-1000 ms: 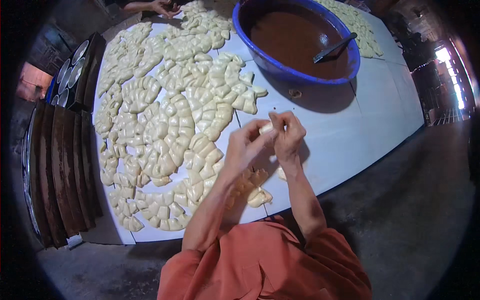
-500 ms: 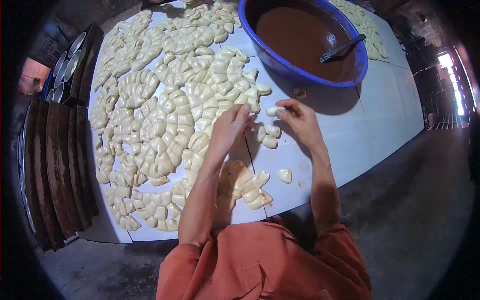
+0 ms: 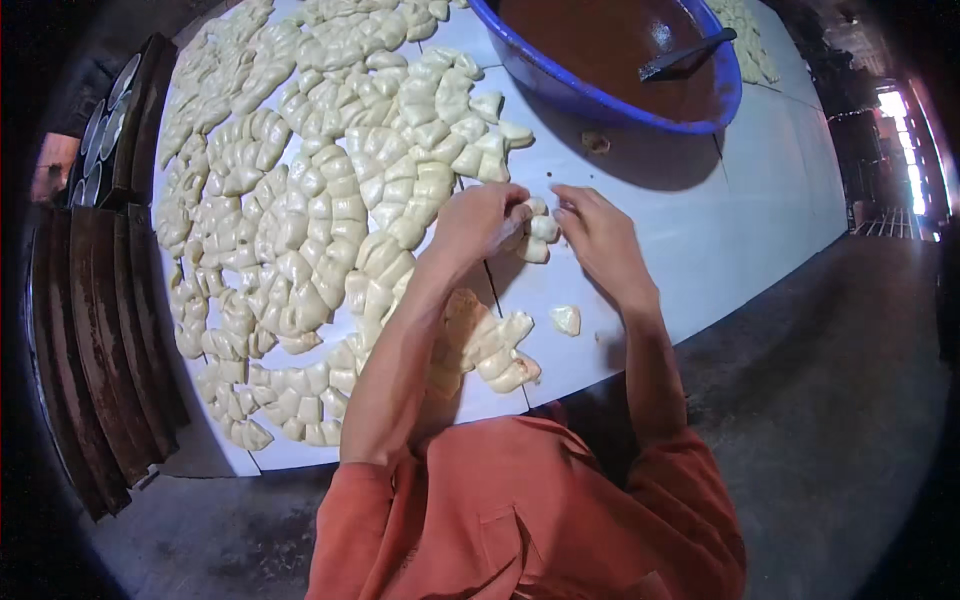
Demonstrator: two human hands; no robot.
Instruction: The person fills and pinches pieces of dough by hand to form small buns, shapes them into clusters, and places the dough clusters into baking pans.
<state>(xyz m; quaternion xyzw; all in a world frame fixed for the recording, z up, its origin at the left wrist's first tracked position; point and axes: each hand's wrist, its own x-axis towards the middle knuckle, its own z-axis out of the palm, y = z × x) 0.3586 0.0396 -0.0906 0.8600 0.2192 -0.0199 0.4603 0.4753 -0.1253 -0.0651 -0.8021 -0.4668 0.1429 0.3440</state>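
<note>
Small cut pieces of pale, glossy dough cover much of the white table. Between my hands is a little cluster of dough pieces (image 3: 543, 229). My left hand (image 3: 482, 222) is closed at the cluster's left side, its thumb and fingers on a dough piece (image 3: 537, 206); part of that piece is hidden by the fingertips. Just right of the cluster is my right hand (image 3: 603, 238), its fingers loosely bent and slightly apart, with no dough visible in them. A single dough piece (image 3: 565, 319) lies nearer to me, beside a browner dough clump (image 3: 492, 352).
A blue tub (image 3: 600, 103) of brown liquid, with a dark-handled tool (image 3: 690, 53) in it, stands at the far right of the table. Rows of dough (image 3: 310, 215) spread over the left side. Dark trays (image 3: 95, 340) and round tins (image 3: 108, 130) stand beyond the left edge.
The dough piece my right fingers pinched has left them and now sits at the cluster by my left fingertips. My left hand has closed in on the cluster. The whole view has shifted slightly.
</note>
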